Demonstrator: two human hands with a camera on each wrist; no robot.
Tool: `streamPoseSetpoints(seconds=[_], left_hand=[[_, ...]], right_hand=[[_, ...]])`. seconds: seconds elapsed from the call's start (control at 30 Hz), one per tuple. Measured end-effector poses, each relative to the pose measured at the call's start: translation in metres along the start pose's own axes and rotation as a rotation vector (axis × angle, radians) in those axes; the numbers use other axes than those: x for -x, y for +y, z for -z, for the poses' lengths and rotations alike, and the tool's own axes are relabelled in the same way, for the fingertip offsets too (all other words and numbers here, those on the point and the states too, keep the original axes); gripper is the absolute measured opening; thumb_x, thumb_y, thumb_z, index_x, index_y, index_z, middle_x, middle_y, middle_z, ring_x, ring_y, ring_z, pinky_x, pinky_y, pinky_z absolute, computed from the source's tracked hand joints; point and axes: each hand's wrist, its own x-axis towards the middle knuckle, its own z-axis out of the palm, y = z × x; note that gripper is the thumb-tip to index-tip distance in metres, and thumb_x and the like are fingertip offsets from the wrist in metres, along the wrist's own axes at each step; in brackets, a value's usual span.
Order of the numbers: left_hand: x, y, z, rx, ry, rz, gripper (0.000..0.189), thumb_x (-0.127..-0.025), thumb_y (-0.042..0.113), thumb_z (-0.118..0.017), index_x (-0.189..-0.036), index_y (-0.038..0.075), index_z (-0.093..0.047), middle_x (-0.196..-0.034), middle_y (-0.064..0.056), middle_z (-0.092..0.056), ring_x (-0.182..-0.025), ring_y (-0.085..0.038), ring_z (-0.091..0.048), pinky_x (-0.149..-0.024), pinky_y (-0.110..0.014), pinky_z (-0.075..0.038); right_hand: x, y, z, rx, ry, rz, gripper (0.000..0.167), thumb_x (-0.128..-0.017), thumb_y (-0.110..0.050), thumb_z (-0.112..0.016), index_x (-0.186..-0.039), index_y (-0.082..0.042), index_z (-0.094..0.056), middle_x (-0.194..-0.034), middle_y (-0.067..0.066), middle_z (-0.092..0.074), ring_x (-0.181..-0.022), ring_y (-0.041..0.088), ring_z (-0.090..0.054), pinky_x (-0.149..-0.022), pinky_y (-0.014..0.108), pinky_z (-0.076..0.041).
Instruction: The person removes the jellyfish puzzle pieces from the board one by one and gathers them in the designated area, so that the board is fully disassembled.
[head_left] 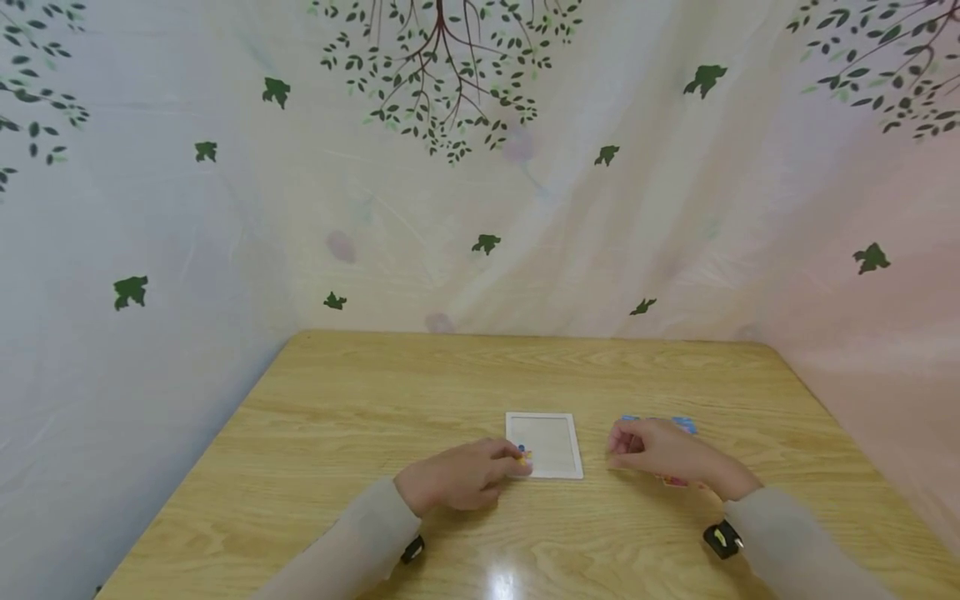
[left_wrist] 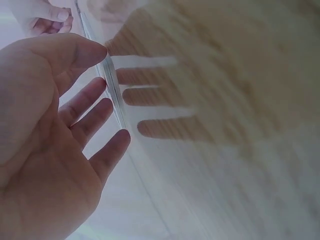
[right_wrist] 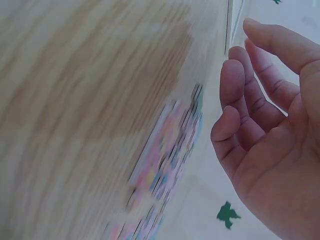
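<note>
A square tray with a white rim and pale inside lies flat on the table. At its lower left corner, a small colourful jigsaw piece shows beside the fingertips of my left hand, which partly cover it. In the left wrist view, the thumb and relaxed fingers reach the tray's thin edge. My right hand hovers to the right of the tray with loosely bent fingers and nothing between them. Below it lie several colourful jigsaw pieces, partly hidden by the hand; the right wrist view shows these pieces side-on.
The wooden table reaches back to a hanging cloth printed with leaves and branches, which encloses it on three sides. A dark wrist device sits at the right sleeve.
</note>
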Motion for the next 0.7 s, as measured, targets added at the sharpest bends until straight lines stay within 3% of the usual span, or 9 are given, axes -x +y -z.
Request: streamPoseSetpoints(seconds=[0.37, 0.7], left_hand=[[0.0, -0.001, -0.001, -0.07, 0.015, -0.02, 0.047, -0.101, 0.008, -0.061, -0.148, 0.014, -0.058, -0.143, -0.005, -0.056, -0.133, -0.018, -0.051, -0.112, -0.029, -0.043], [0.002, -0.002, 0.001, -0.008, -0.009, 0.0, 0.048, -0.103, 0.008, -0.059, -0.15, 0.016, -0.056, -0.146, -0.005, -0.054, -0.134, -0.017, -0.052, -0.112, -0.029, -0.044]], right_hand=[[-0.032, -0.026, -0.018, -0.041, -0.023, 0.062, 0.009, -0.097, -0.015, -0.074, -0.102, -0.008, -0.072, -0.085, -0.006, -0.064, -0.076, 0.006, -0.057, -0.065, 0.022, -0.051], [-0.055, -0.042, -0.035, -0.071, -0.061, 0.088, 0.017, -0.097, -0.014, -0.073, -0.11, -0.002, -0.074, -0.084, -0.005, -0.064, -0.072, 0.005, -0.054, -0.064, 0.021, -0.047]])
